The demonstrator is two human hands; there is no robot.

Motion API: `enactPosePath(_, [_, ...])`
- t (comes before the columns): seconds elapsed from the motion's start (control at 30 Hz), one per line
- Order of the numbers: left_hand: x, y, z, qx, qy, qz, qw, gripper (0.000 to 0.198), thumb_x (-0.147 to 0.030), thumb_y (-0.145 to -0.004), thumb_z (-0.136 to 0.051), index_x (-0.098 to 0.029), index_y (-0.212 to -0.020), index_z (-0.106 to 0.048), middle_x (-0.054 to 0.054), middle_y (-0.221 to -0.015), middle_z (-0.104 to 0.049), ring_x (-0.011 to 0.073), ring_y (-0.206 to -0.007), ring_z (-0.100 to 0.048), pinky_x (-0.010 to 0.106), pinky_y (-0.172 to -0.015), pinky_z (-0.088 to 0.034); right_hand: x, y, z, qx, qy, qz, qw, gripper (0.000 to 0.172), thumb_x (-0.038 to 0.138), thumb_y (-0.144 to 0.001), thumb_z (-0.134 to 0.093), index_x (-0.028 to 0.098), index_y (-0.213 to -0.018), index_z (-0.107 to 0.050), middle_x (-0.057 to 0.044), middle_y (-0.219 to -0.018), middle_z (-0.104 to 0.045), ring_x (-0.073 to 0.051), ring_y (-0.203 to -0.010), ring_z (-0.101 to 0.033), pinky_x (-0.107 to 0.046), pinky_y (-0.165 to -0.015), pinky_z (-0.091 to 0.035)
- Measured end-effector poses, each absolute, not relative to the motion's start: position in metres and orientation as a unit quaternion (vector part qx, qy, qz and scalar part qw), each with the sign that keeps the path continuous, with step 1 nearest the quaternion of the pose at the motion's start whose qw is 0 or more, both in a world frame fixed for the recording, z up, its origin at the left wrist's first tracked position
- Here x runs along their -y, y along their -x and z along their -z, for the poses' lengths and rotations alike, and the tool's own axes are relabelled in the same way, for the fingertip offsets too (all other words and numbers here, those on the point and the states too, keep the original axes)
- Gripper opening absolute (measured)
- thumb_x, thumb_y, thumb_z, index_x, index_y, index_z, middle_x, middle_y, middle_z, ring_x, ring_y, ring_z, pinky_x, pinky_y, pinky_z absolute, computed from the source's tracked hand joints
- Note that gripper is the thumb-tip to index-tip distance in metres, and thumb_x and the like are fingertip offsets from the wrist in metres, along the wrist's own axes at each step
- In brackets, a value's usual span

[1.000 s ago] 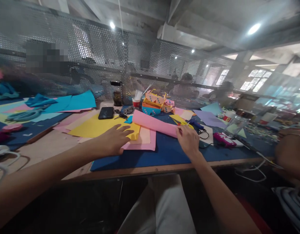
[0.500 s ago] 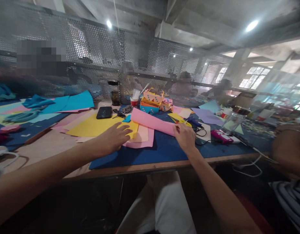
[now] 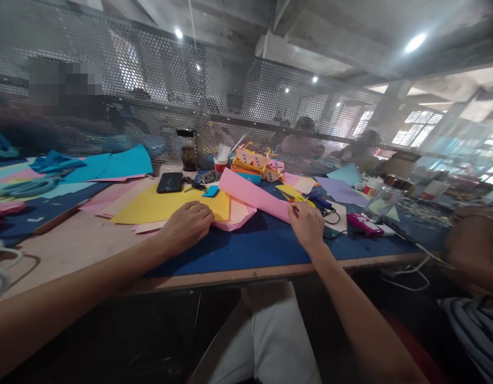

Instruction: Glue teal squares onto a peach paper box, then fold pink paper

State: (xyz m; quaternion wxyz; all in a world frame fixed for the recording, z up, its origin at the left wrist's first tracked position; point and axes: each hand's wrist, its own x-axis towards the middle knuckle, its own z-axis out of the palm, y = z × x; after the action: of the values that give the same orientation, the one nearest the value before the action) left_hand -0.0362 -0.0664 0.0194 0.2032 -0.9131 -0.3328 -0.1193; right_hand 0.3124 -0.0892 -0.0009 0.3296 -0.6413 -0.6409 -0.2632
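Note:
My right hand [image 3: 308,220] is closed on the near right corner of a pink paper sheet [image 3: 252,198], whose far end rises off the table. On the left, my left hand [image 3: 189,223] has its fingers curled over the near edge of a stack of coloured paper. A yellow sheet [image 3: 146,205] lies on top, with peach and pink sheets [image 3: 240,216] beneath it, their right corner bent up. My left fingertips are partly hidden. Just beyond my right hand are yellow-handled scissors [image 3: 298,196] and a blue glue gun [image 3: 320,200]. A small blue paper piece [image 3: 211,191] rests on the yellow sheet.
A black phone [image 3: 169,182], a lidded tumbler [image 3: 187,150], a red-white cup [image 3: 220,164] and orange paper crafts [image 3: 252,160] stand behind the paper. To the right are a magenta box [image 3: 364,224], a clear jar [image 3: 384,197], cables and another person's arm [image 3: 474,240].
My left hand's spread fingers have closed on the paper stack. The stack has shifted slightly and its pink corner now bends up. My right hand still holds the pink sheet.

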Motion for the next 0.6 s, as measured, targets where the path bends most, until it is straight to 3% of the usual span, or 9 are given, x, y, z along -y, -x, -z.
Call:
enactPosePath(0.2, [0.061,0.041,-0.018,0.352,0.908,0.106,0.2,0.023,-0.009,-0.089,-0.05,-0.018,-0.096,-0.069,0.015,-0.107,-0.073,0.0333,-0.108,-0.066,0.05,-0.102,-0.046,0.091,-0.313,0.002,0.643,0.639,0.264,0.329,0.024,0.029,-0.102,-0.054,0.019,-0.092,-0.074,-0.007,-0.095,-0.077,-0.024,-0.087,-0.066,-0.034,-0.085,-0.041])
enactPosePath(0.37, [0.054,0.046,-0.014,0.405,0.889,0.099,0.19,0.036,-0.008,-0.088,-0.044,-0.017,-0.117,-0.065,0.015,-0.102,-0.075,0.0322,-0.089,-0.072,0.044,-0.078,-0.052,0.093,-0.311,0.001,0.646,0.636,0.264,0.329,0.025,0.029,-0.102,-0.053,0.019,-0.092,-0.073,-0.006,-0.094,-0.077,-0.023,-0.086,-0.066,-0.034,-0.085,-0.041])
enactPosePath(0.47, [0.053,0.053,-0.012,0.431,0.877,0.108,0.182,0.047,-0.014,-0.088,-0.048,-0.018,-0.134,-0.057,0.016,-0.11,-0.075,0.0335,-0.099,-0.073,0.042,-0.079,-0.053,0.093,-0.311,0.0,0.645,0.636,0.263,0.332,0.025,0.029,-0.102,-0.053,0.019,-0.092,-0.073,-0.007,-0.093,-0.077,-0.023,-0.085,-0.065,-0.034,-0.085,-0.04])
enactPosePath(0.6, [0.054,0.065,-0.008,0.445,0.873,0.118,0.161,0.04,-0.025,-0.094,-0.046,-0.02,-0.131,-0.061,0.016,-0.12,-0.075,0.035,-0.11,-0.071,0.044,-0.084,-0.055,0.093,-0.311,0.001,0.644,0.636,0.262,0.335,0.024,0.029,-0.102,-0.055,0.019,-0.092,-0.074,-0.006,-0.095,-0.077,-0.023,-0.086,-0.065,-0.033,-0.084,-0.04])
